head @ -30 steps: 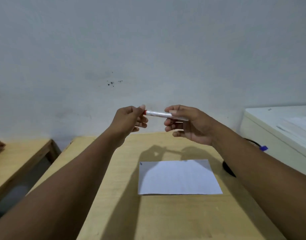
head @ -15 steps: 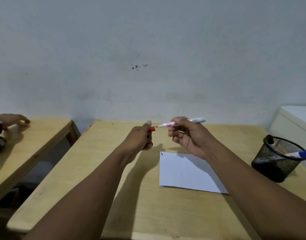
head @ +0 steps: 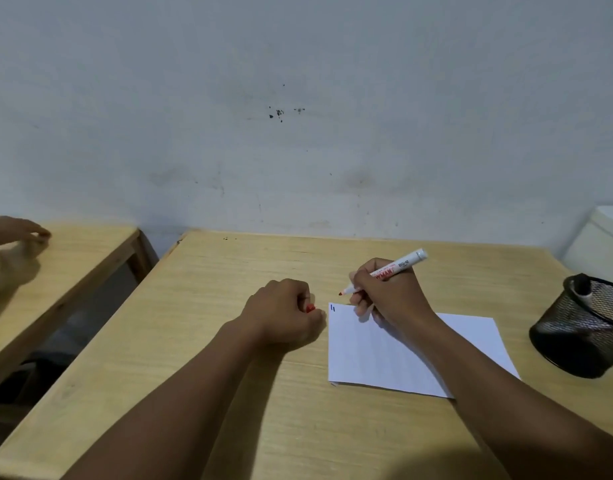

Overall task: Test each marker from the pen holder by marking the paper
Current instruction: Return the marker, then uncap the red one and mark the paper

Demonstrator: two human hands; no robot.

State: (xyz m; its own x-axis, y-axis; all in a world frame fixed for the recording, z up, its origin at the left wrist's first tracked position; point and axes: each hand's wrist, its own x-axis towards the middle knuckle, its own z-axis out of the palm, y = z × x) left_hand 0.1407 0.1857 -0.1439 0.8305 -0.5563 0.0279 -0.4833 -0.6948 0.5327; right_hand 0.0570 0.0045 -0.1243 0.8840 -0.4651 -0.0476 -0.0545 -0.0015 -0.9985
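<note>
My right hand [head: 388, 296] grips a white marker [head: 400, 265] with a red tip, uncapped, its tip pointing left just above the top left corner of the white paper [head: 377, 355]. Two short dark strokes sit at that corner of the sheet. My left hand [head: 284, 313] is closed around the red cap [head: 310, 309] and rests on the wooden desk [head: 201, 306] just left of the paper. A black mesh pen holder [head: 582, 327] stands at the right edge with a black-capped marker [head: 581, 285] in it.
A second wooden desk [head: 76, 258] stands to the left across a gap; another person's hand [head: 17, 230] rests on it. A white box-like object [head: 602, 244] sits behind the pen holder. The wall runs along the desk's far edge.
Both hands dropped from chest height toward the desk. The cap came off the marker into my left hand, and my right hand turned the marker tip down near the paper's corner.
</note>
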